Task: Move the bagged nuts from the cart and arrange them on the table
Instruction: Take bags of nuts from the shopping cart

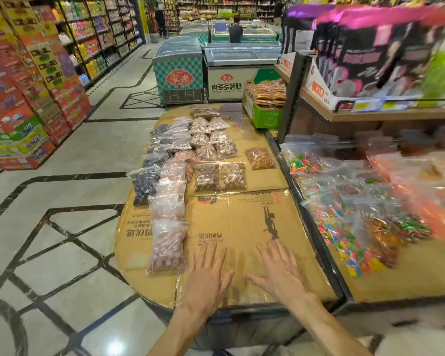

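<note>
Bags of nuts lengthwise away, seemingly in rows, on table.

Supermarket aisle. A pale tiled floor with dark inlaid lines is running left of the hands and ahead. Stacked cartons and stocked shelves are lining the far left. Chest freezers are standing well ahead. A wooden rack is rising to the right. Overhead light is glinting off the floor near the left forearm.
</note>
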Demonstrator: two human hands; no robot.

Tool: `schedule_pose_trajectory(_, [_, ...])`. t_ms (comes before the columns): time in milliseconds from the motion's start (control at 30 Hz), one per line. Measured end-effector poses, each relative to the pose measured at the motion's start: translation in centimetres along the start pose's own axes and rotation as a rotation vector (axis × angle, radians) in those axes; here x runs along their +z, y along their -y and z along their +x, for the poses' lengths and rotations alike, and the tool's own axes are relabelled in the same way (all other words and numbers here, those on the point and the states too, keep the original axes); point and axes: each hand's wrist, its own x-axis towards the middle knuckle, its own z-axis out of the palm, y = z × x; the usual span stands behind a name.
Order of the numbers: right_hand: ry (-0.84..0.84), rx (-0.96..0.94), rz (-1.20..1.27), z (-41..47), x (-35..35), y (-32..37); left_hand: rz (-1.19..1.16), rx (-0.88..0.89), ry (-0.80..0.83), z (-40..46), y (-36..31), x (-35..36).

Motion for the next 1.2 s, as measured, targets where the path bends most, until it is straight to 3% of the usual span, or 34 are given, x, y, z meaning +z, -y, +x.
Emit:
schedule_pose_trajectory(200, [0.045, 0.116, 0.018, -12.2, 1.8, -2.5, -0.048, 0.03, 0.071, -7.8, -5.5, 1.6])
schedule_pose_trajectory(633, [-0.079, 0.523, 0.126, -33.0, 3.2, -15.8, -0.081, 0.471, 0.123, -14.5, -24.9, 3.5])
schedule_pose_trajectory(967, [-0.162, 0.767, 0.27, -47.2, 4.7, -32.7, -0.011, 0.713, 0.248, -17.6, -48.8, 5.9])
schedule_pose_trajectory(1200, [-0.188, 0.93, 0.309, -56.9, 6.1, -45.5, -0.016, 0.863, 0.248, -20.0, -65.7, 9.9])
